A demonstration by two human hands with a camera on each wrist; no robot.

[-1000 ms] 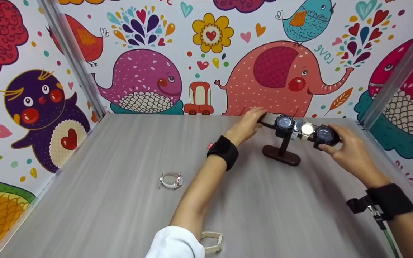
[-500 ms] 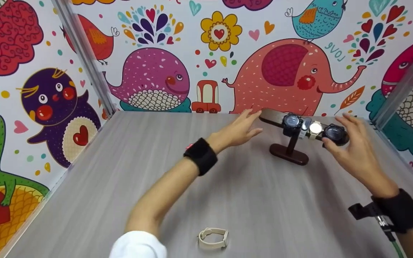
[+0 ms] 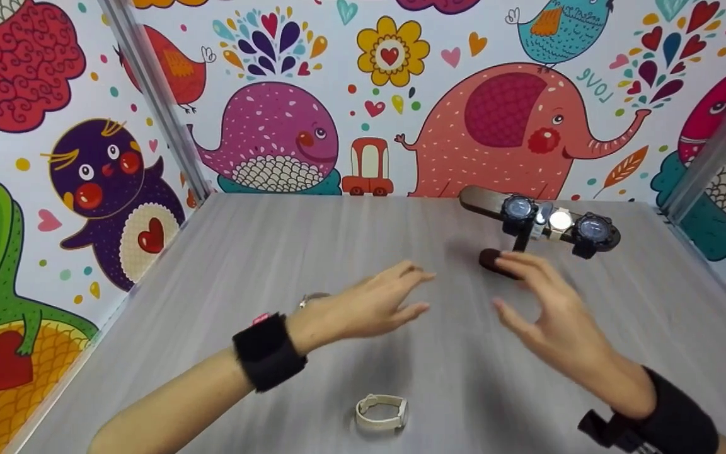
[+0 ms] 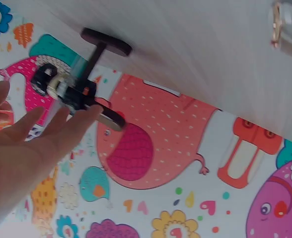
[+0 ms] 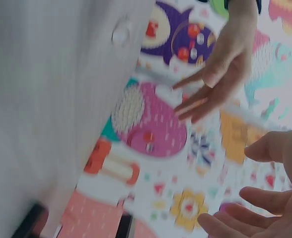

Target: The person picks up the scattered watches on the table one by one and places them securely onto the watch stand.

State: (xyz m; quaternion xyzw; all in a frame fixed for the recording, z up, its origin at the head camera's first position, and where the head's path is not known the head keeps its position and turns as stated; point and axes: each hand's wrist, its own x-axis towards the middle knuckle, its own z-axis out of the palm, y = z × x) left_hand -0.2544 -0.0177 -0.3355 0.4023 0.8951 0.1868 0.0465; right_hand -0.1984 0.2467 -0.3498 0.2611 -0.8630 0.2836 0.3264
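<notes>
My left hand (image 3: 369,306) hangs over the middle of the table with loosely extended fingers and nothing in them. To its right, my right hand (image 3: 555,321) is also free, fingers spread, in front of the stand's base. A dark brown watch stand (image 3: 486,200) with a T-shaped bar stands at the back right. On its bar sit a black watch (image 3: 519,211), a small silver watch (image 3: 542,217), a light-banded watch (image 3: 560,222) and, at the right end, another black watch (image 3: 593,232). The bar's left end is bare.
A cream-banded watch (image 3: 380,413) lies near the table's front. Another watch (image 3: 314,297) lies partly hidden behind my left hand; its pale case (image 4: 290,27) shows in the left wrist view. Printed walls (image 3: 388,126) enclose the grey table (image 3: 262,252).
Both hands have let go of the stand and drawn back toward me, the left also moving leftward. The stand and its watches stay in place.
</notes>
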